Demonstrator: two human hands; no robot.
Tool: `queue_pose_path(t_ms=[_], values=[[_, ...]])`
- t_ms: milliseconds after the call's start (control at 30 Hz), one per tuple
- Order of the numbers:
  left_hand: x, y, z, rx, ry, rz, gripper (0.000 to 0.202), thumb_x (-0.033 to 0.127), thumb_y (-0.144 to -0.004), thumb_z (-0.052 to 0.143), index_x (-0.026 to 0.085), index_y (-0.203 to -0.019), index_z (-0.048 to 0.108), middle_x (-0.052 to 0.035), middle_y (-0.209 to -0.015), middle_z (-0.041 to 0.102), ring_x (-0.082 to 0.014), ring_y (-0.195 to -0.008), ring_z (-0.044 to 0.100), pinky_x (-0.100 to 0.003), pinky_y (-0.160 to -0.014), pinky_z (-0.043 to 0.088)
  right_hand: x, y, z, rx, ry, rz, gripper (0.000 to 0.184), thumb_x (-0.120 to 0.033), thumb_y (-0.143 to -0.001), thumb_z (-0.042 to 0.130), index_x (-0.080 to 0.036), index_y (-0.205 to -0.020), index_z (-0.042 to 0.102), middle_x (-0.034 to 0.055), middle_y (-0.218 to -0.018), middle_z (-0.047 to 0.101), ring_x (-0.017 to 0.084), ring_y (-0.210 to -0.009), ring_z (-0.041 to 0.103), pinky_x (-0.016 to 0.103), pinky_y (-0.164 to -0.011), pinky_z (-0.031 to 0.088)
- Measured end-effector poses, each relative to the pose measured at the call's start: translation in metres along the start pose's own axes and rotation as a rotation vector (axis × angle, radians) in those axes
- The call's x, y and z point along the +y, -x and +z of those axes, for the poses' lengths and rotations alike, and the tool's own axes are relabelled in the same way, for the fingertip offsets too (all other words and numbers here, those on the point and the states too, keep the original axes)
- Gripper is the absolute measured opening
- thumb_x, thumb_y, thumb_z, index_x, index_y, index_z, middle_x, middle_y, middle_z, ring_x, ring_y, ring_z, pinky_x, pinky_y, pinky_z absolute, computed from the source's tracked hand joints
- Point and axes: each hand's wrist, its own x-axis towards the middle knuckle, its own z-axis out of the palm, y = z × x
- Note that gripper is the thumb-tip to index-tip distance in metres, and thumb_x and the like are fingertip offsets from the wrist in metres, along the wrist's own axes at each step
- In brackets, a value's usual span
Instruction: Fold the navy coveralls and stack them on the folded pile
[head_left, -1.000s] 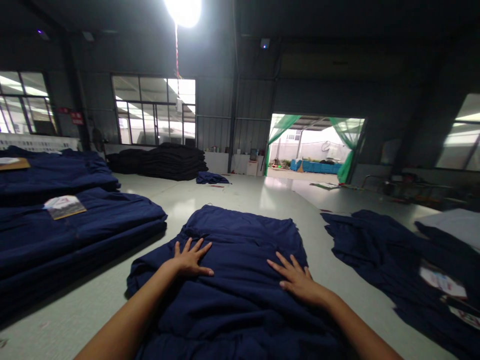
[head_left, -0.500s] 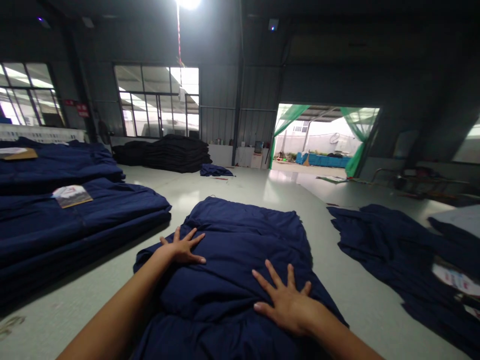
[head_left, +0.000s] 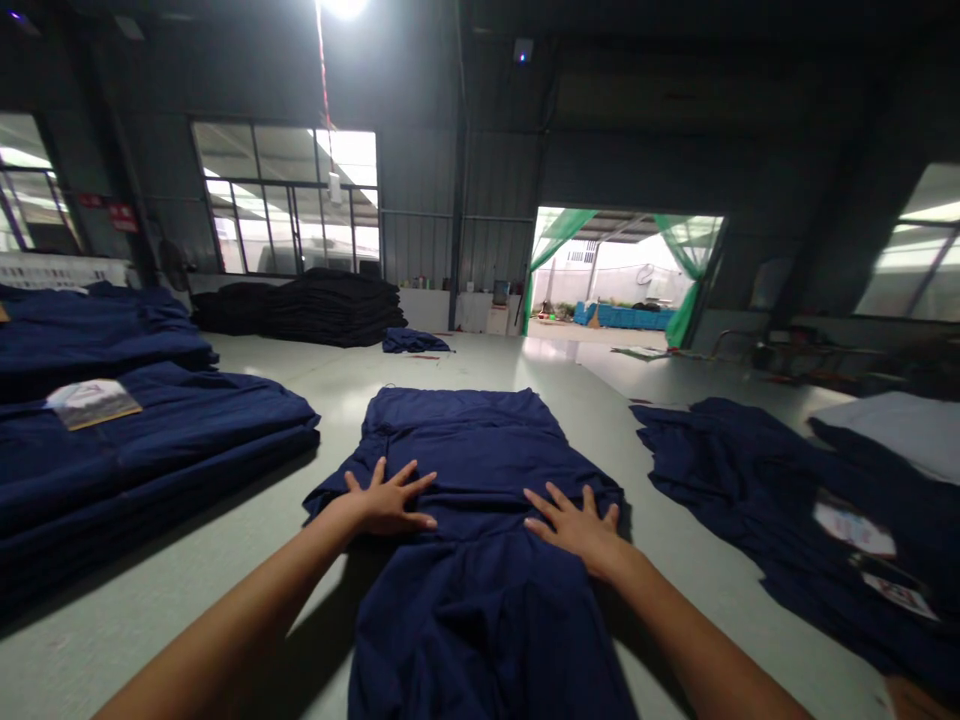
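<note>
A navy blue piece of folded cloth, seemingly a garment (head_left: 480,450), lies in front of me on a pale, smooth surface (head_left: 480,362). Its near part runs down past the bottom of the view. On its left side my left hand (head_left: 390,503) rests palm down with the fingers spread. My right hand (head_left: 576,525) presses flat on the right side, fingers also apart. Creases run across the cloth between the two hands. Neither hand grips anything.
Stacked navy garments (head_left: 187,430) with a printed label (head_left: 94,402) stand at left. More navy cloth (head_left: 750,480) lies at right, beside white material (head_left: 892,425). Behind are a dark cloth pile (head_left: 300,308), a small navy bundle (head_left: 414,341) and a doorway with green curtains (head_left: 686,300).
My right hand has moved forward over the cloth, now about level with the left. The cloth's right side lies spread wider and flatter. The view has turned slightly right.
</note>
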Motion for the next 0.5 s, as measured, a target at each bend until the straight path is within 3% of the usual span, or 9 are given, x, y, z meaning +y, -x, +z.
queue_pose_path(t_ms=[67, 133, 200, 267, 300, 367, 433, 500], values=[[-0.005, -0.001, 0.012, 0.047, 0.002, -0.024, 0.077, 0.073, -0.067, 0.044, 0.047, -0.135, 0.019, 0.0035, -0.149, 0.008, -0.0455, -0.130, -0.004, -0.079, -0.083, 0.000, 0.006, 0.000, 0.003, -0.109, 0.000, 0.008, 0.063, -0.070, -0.076, 0.032, -0.048, -0.134, 0.019, -0.0087, -0.148, 0.009, 0.044, -0.130, 0.001, 0.073, -0.093, 0.004], [-0.010, -0.005, 0.021, 0.254, -0.018, -0.051, 0.072, 0.064, -0.071, 0.048, 0.043, -0.135, 0.023, 0.0014, -0.149, 0.010, -0.0412, -0.132, -0.002, -0.075, -0.090, 0.004, 0.015, -0.002, 0.005, -0.134, -0.018, -0.048, 0.064, -0.066, -0.077, 0.034, -0.047, -0.135, 0.017, -0.0098, -0.148, 0.005, 0.042, -0.131, -0.002, 0.070, -0.096, 0.004], [-0.012, -0.007, 0.023, 0.464, -0.038, -0.037, 0.065, 0.051, -0.074, 0.055, 0.040, -0.134, 0.032, -0.0011, -0.148, 0.017, -0.0378, -0.133, 0.005, -0.069, -0.096, 0.009, 0.021, -0.003, 0.003, -0.098, -0.045, -0.091, 0.060, -0.056, -0.080, 0.038, -0.043, -0.135, 0.020, -0.0075, -0.148, 0.008, 0.040, -0.132, -0.001, 0.069, -0.096, 0.005], [-0.010, -0.003, 0.015, 0.505, 0.015, 0.070, 0.053, 0.037, -0.075, 0.057, 0.035, -0.127, 0.045, -0.0042, -0.141, 0.035, -0.0332, -0.129, 0.023, -0.058, -0.101, 0.018, 0.025, -0.001, -0.004, -0.028, -0.060, -0.159, 0.058, -0.038, -0.079, 0.045, -0.041, -0.134, 0.027, -0.0053, -0.148, 0.012, 0.036, -0.133, -0.002, 0.069, -0.097, 0.003], [-0.009, 0.002, 0.009, 0.435, 0.090, 0.147, 0.046, 0.032, -0.076, 0.055, 0.032, -0.122, 0.052, -0.0049, -0.133, 0.046, -0.0295, -0.123, 0.036, -0.052, -0.101, 0.025, 0.026, 0.002, -0.009, -0.005, -0.070, -0.226, 0.061, -0.028, -0.077, 0.047, -0.041, -0.134, 0.030, -0.0051, -0.148, 0.012, 0.033, -0.133, -0.004, 0.067, -0.098, 0.001], [-0.008, 0.015, -0.005, 0.127, 0.302, 0.305, 0.038, 0.029, -0.076, 0.053, 0.028, -0.113, 0.059, -0.0029, -0.114, 0.060, -0.0228, -0.106, 0.052, -0.039, -0.094, 0.039, 0.027, 0.008, -0.019, -0.052, -0.113, -0.410, 0.071, -0.016, -0.070, 0.049, -0.041, -0.133, 0.030, -0.0055, -0.148, 0.011, 0.029, -0.134, -0.007, 0.062, -0.101, 0.000], [-0.009, 0.029, -0.018, -0.220, 0.463, 0.427, 0.041, 0.031, -0.071, 0.059, 0.029, -0.112, 0.059, 0.0016, -0.111, 0.062, -0.0205, -0.103, 0.054, -0.033, -0.091, 0.042, 0.026, 0.016, -0.026, -0.220, -0.156, -0.554, 0.079, -0.015, -0.064, 0.055, -0.042, -0.133, 0.028, -0.0044, -0.148, 0.011, 0.030, -0.134, -0.004, 0.059, -0.103, 0.004], [-0.009, 0.040, -0.027, -0.411, 0.482, 0.497, 0.054, 0.034, -0.064, 0.067, 0.035, -0.116, 0.056, 0.0059, -0.121, 0.057, -0.0209, -0.113, 0.048, -0.031, -0.096, 0.038, 0.022, 0.021, -0.030, -0.360, -0.133, -0.585, 0.086, -0.018, -0.059, 0.063, -0.044, -0.133, 0.027, -0.0026, -0.148, 0.011, 0.034, -0.133, -0.002, 0.060, -0.102, 0.007]])
